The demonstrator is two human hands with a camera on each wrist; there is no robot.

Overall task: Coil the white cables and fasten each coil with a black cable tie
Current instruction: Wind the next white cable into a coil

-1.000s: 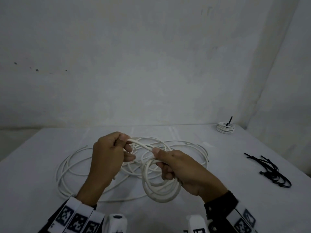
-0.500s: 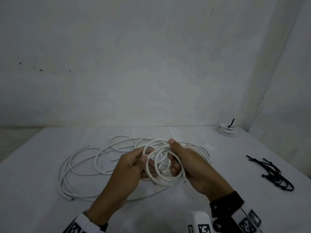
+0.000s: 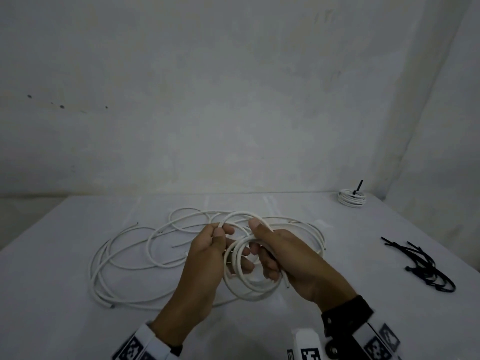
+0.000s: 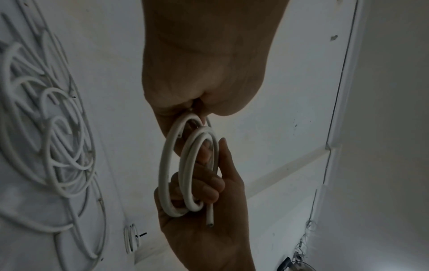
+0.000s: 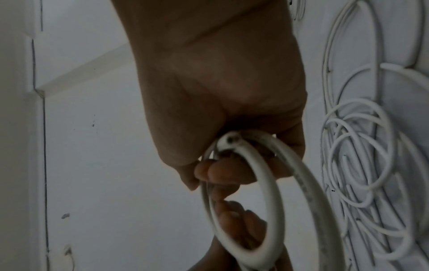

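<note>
Here, left to right: loose white cables point(image 3: 124, 258) lie on the desk point(image 3: 52, 320); your left hand point(image 3: 207, 258), brought in since a second ago, pinches the last turn's end; your right hand point(image 3: 293, 263) grips the coil point(image 3: 244, 287), now fully wound; black cable ties point(image 3: 426, 266) wait well apart.

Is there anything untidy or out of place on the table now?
Nothing looks damaged. The loose white cables lie tangled, overlapping on the table, still uncoiled, and the black cable ties lie in an untidy heap at the right.
</note>
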